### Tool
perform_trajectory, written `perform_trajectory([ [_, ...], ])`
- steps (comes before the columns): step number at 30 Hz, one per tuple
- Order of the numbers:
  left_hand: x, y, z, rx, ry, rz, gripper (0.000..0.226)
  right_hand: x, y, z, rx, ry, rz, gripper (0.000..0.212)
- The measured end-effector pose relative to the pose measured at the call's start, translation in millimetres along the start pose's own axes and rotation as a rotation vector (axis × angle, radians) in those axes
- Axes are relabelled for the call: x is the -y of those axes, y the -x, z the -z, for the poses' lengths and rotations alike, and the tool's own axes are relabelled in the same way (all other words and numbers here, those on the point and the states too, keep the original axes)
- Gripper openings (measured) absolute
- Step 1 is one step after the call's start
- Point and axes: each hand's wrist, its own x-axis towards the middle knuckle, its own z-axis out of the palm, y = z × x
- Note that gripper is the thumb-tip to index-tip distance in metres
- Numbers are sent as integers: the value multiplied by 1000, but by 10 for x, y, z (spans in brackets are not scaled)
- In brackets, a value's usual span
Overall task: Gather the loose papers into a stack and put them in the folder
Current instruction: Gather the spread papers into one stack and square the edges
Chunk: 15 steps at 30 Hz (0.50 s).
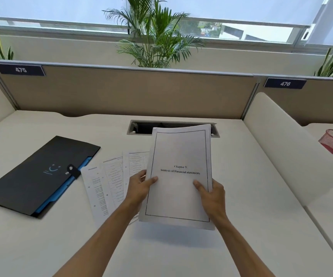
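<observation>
White desk point(181, 252) seen from above, black folder point(39, 174) laid closed at the left, stack of papers point(179, 176) held raised above the desk, clasped at its sides by left hand point(139, 185) and right hand point(211, 196), loose sheets point(105, 186) left fanned between folder and stack

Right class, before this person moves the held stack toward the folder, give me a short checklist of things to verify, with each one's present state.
1. Both hands grip the held stack: left hand and right hand at its side edges: ok.
2. All loose papers gathered: several loose sheets lie on the desk: not ok.
3. Held stack's edges squared: top edges slightly offset: not ok.
4. Folder open: flap looks snapped shut: not ok.
5. Path to the folder clear: ok.
</observation>
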Motion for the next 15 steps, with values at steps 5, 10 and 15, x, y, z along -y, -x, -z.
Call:
perform_trajectory([
  [5,113,-81,147,-150,-56,108,7,-62,-110,28,23,35,-100,7],
  [10,225,-150,361,-407,-182,168,18,-151,-152,37,39,58,-147,11],
  [15,287,-188,568,-597,-759,260,96,-181,-183,33,24,74,-162,18],
])
